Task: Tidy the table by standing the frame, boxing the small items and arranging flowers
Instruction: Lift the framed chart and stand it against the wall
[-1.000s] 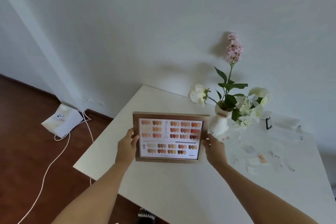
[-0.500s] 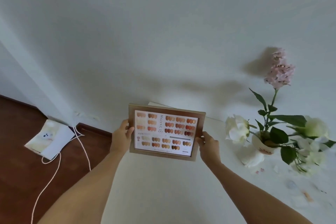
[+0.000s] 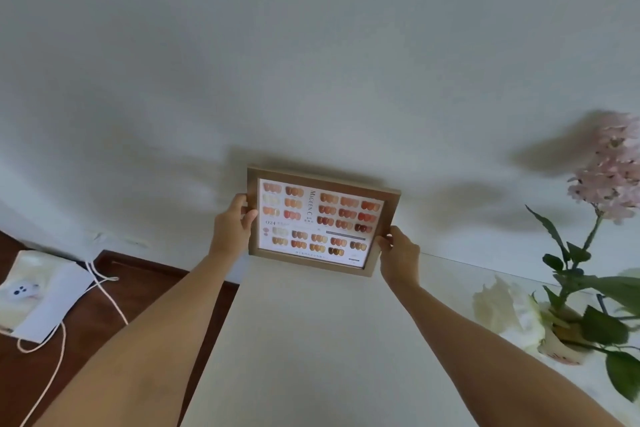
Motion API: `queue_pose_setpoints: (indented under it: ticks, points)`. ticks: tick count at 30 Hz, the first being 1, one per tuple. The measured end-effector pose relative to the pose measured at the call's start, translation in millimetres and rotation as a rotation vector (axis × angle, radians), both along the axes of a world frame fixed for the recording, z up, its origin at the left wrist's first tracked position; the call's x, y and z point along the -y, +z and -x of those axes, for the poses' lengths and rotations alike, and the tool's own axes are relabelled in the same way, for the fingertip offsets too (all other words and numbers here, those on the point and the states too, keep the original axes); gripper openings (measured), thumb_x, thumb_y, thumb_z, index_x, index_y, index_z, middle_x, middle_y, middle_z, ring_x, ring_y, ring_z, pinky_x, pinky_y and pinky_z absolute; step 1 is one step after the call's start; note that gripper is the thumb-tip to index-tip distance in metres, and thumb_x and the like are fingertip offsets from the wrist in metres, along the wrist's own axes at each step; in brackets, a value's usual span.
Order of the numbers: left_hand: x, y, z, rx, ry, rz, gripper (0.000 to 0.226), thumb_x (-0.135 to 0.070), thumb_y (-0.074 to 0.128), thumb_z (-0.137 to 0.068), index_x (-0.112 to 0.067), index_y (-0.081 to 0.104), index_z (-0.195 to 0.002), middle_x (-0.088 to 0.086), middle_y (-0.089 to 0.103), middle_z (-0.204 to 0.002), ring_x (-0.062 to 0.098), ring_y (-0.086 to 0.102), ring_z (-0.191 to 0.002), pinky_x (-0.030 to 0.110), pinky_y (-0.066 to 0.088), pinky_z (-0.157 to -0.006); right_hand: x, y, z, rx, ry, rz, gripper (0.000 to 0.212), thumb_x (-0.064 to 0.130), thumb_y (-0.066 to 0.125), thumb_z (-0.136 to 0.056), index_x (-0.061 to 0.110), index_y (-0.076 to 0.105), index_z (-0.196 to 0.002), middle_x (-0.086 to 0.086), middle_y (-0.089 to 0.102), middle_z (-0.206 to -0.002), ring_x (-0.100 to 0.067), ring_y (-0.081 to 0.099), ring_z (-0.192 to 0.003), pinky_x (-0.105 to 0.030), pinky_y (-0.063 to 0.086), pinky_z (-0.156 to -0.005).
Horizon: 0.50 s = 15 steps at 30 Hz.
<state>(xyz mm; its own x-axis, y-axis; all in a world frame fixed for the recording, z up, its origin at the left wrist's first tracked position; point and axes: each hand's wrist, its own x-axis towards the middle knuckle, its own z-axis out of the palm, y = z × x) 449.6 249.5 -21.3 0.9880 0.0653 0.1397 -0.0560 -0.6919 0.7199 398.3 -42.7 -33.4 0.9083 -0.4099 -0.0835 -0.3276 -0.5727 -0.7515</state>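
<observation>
Both hands hold the wooden frame [image 3: 320,220] upright at the far end of the white tabletop [image 3: 311,340], close to the wall [image 3: 311,62]. The left hand [image 3: 231,227] has its grip clenched on the frame's left edge, and the right hand [image 3: 398,253] grasps the lower right corner. The flowers [image 3: 609,180] stand in a vase [image 3: 557,345] at the right, well apart from the frame.
</observation>
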Motion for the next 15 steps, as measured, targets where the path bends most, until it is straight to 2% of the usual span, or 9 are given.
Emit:
queue_pose_setpoints:
  ticks: [4,12,15]
  points:
    - [6.9,-7.4,-26.8,-0.016,-0.004,-0.003,0.026,-0.018,0.048,-0.095,-0.004,0.05,-0.118,0.019,0.067,-0.114,0.033,0.066,-0.104,0.04,0.058,-0.079,7.3,-10.3,-21.2,0.009,-0.021,0.014,0.015,0.011,0.047,-0.097,0.01,0.061,-0.103,0.006,0.059,-0.084,-0.012,0.057,-0.073,-0.007,0.038,-0.049]
    - [14.4,-16.2,-52.9,0.015,-0.006,0.004,0.029,-0.018,0.048,-0.096,-0.002,0.05,-0.119,0.02,0.068,-0.113,0.035,0.064,-0.106,0.041,0.055,-0.082,14.9,-22.3,-36.1,0.064,-0.004,0.084,0.011,0.01,0.049,-0.097,0.011,0.059,-0.102,0.007,0.059,-0.08,-0.006,0.055,-0.066,-0.007,0.036,-0.05]
    - [12.3,-17.2,-52.0,0.035,-0.022,-0.002,0.03,-0.02,0.048,-0.096,-0.002,0.05,-0.119,0.019,0.068,-0.113,0.034,0.065,-0.106,0.042,0.057,-0.081,14.6,-22.8,-37.2,0.074,0.005,0.093,0.011,0.01,0.048,-0.097,0.01,0.058,-0.102,0.007,0.06,-0.081,-0.009,0.055,-0.067,-0.007,0.036,-0.05]
